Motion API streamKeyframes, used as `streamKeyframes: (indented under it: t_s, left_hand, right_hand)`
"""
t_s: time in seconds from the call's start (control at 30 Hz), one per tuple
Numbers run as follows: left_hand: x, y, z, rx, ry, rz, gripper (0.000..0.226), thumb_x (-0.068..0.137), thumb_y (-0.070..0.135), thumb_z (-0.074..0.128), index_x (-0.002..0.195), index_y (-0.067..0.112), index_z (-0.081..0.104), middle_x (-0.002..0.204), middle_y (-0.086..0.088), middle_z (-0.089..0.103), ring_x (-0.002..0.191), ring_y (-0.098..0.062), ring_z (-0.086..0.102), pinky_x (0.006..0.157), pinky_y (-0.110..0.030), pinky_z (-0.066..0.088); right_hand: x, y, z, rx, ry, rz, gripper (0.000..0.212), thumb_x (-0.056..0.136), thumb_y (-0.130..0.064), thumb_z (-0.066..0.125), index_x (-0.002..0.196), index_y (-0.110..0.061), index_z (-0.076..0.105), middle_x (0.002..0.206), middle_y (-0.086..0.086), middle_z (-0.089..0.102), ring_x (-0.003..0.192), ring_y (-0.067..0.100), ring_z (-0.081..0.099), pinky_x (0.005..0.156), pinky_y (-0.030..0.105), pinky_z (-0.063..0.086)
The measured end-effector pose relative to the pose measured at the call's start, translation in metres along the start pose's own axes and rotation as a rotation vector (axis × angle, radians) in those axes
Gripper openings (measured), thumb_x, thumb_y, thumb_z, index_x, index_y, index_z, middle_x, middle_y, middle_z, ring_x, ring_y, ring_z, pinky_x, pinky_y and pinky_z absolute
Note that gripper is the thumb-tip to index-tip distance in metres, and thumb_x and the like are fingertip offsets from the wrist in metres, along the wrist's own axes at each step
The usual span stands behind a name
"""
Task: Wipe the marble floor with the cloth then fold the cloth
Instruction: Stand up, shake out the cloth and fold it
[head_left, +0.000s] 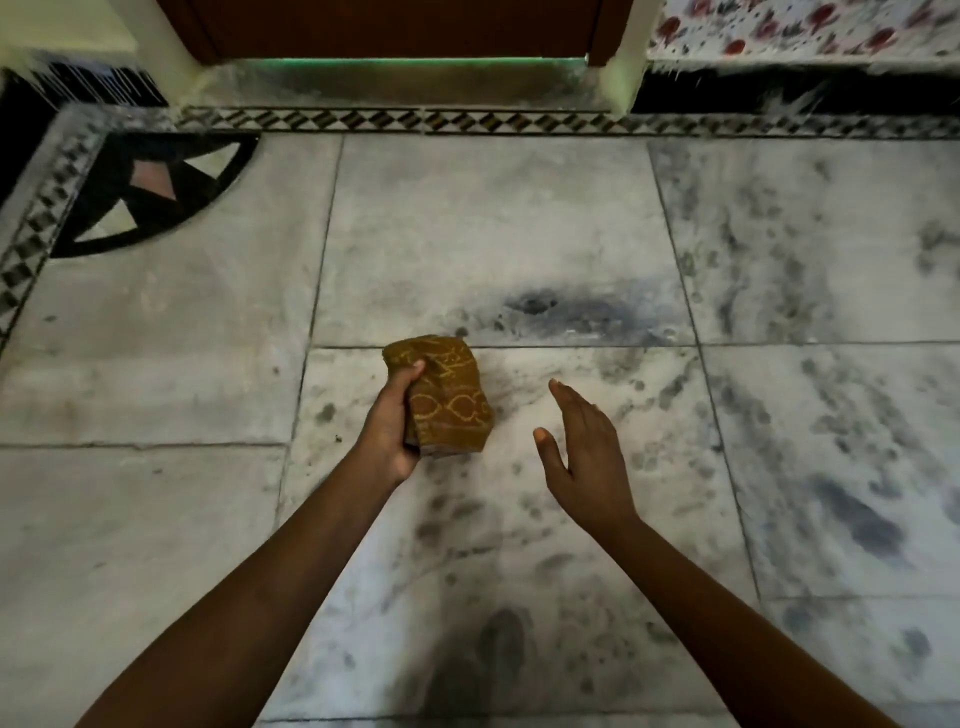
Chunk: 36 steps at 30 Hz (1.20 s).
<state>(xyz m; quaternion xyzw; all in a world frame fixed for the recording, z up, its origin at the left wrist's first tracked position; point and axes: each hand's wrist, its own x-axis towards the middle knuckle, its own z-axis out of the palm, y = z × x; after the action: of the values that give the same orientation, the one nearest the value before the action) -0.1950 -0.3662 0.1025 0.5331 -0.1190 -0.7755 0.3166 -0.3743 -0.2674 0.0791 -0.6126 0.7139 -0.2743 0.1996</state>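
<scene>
1. The marble floor (493, 218) is the largest risk. It is mottled with grey veining and dark patches, one just beyond the cloth and more to its right, so real dirt may be mistaken for stone pattern and left unwiped. Whether the wiping is finished cannot be told from this view.

2. The patterned border (395, 120), well beyond the cloth near the doorway, has dark inlay that could hide grime in the same way.

3. The cloth (441, 397) is a brown, gold-patterned bundle held up off the floor, bunched into a thick wad, not a neat fold. If it counts as folded like this, the layers may spring apart or slump once set down.

4. The left hand (392, 415) grips the cloth's left edge, fingers curled behind it and thumb pressed on the front. Held by one side only, the free layers could slip loose.

5. The right hand (584, 441) hovers just right of the cloth, fingers straight and spread, holding nothing. Reaching in carelessly, it could knock the bundle askew.
</scene>
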Motion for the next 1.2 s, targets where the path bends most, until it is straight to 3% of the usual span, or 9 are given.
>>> streamKeyframes:
  t_s: [0.2, 0.3, 0.4, 0.53, 0.63, 0.73, 0.87, 1.07, 1.2]
  left_hand:
    - [-0.064, 0.059, 0.047, 0.017, -0.007, 0.007, 0.041, 0.09, 0.039, 0.052, 0.122, 0.015, 0.057, 0.116, -0.012, 0.066, 0.105, -0.03, 0.062, 0.09, -0.045, 0.049]
    - [-0.122, 0.093, 0.076, 0.042, -0.003, 0.008, 0.032, 0.09, 0.038, 0.051, 0.111, 0.016, 0.062, 0.106, -0.01, 0.07, 0.097, -0.028, 0.065, 0.087, -0.042, 0.051]
    - [-0.187, 0.124, 0.103, 0.06, 0.003, 0.01, 0.036, 0.091, 0.039, 0.05, 0.115, 0.014, 0.062, 0.113, -0.012, 0.067, 0.103, -0.03, 0.063, 0.088, -0.042, 0.05]
    - [-0.267, 0.165, 0.134, 0.035, 0.0, 0.025, 0.041, 0.09, 0.042, 0.049, 0.118, 0.014, 0.061, 0.114, -0.013, 0.067, 0.105, -0.031, 0.063, 0.086, -0.041, 0.051]
    - [-0.334, 0.202, 0.161, 0.001, 0.01, 0.059, 0.038, 0.09, 0.043, 0.048, 0.11, 0.015, 0.063, 0.108, -0.012, 0.068, 0.098, -0.031, 0.064, 0.077, -0.039, 0.052]
    - [-0.398, 0.233, 0.187, -0.019, 0.019, 0.076, 0.045, 0.089, 0.047, 0.046, 0.115, 0.013, 0.06, 0.112, -0.015, 0.066, 0.1, -0.033, 0.061, 0.07, -0.037, 0.049]
    - [-0.483, 0.268, 0.218, -0.086, -0.002, 0.109, 0.048, 0.088, 0.044, 0.047, 0.12, 0.009, 0.058, 0.118, -0.017, 0.063, 0.106, -0.033, 0.06, 0.088, -0.043, 0.048]
    - [-0.593, 0.296, 0.246, -0.016, -0.015, 0.2, 0.036, 0.084, 0.029, 0.049, 0.113, 0.009, 0.057, 0.11, -0.019, 0.058, 0.103, -0.033, 0.054, 0.094, -0.046, 0.044]
    - [-0.646, 0.307, 0.256, 0.047, -0.037, 0.283, 0.018, 0.086, 0.015, 0.041, 0.091, 0.006, 0.056, 0.087, -0.015, 0.058, 0.082, -0.028, 0.057, 0.075, -0.038, 0.048]
  right_hand:
    - [0.017, -0.062, -0.065, 0.04, 0.08, 0.023, 0.054, 0.093, -0.036, 0.034, 0.139, -0.009, 0.039, 0.14, 0.007, 0.047, 0.128, 0.015, 0.037, 0.105, 0.019, 0.019]
    - [0.015, -0.109, -0.115, 0.071, 0.128, 0.046, 0.051, 0.093, -0.034, 0.035, 0.136, -0.01, 0.044, 0.136, 0.007, 0.051, 0.124, 0.018, 0.042, 0.105, 0.022, 0.024]
    - [0.009, -0.159, -0.171, 0.075, 0.154, 0.006, 0.047, 0.093, -0.033, 0.035, 0.133, -0.012, 0.047, 0.132, 0.006, 0.054, 0.122, 0.018, 0.045, 0.106, 0.034, 0.03]
    - [0.004, -0.222, -0.24, 0.066, 0.141, -0.063, 0.045, 0.094, -0.031, 0.037, 0.132, -0.011, 0.048, 0.13, 0.007, 0.055, 0.12, 0.018, 0.045, 0.104, 0.025, 0.025]
    - [0.004, -0.279, -0.297, 0.083, 0.117, -0.121, 0.044, 0.094, -0.03, 0.038, 0.133, -0.012, 0.047, 0.13, 0.008, 0.055, 0.119, 0.016, 0.044, 0.103, 0.021, 0.023]
    - [0.002, -0.334, -0.347, 0.124, 0.082, -0.197, 0.045, 0.094, -0.033, 0.038, 0.135, -0.014, 0.045, 0.133, 0.006, 0.053, 0.123, 0.016, 0.043, 0.105, 0.022, 0.025]
    - [-0.004, -0.403, -0.414, 0.183, -0.014, -0.266, 0.053, 0.094, -0.042, 0.037, 0.141, -0.018, 0.036, 0.144, 0.001, 0.042, 0.131, 0.014, 0.038, 0.107, 0.028, 0.03]
    - [-0.024, -0.48, -0.496, 0.32, -0.181, -0.315, 0.064, 0.085, -0.059, 0.034, 0.142, -0.029, 0.034, 0.136, -0.001, 0.049, 0.121, 0.015, 0.047, 0.099, 0.035, 0.042]
    - [-0.036, -0.505, -0.525, 0.32, -0.199, -0.408, 0.068, 0.08, -0.064, 0.044, 0.138, -0.027, 0.041, 0.136, -0.006, 0.049, 0.121, 0.01, 0.045, 0.097, 0.03, 0.043]
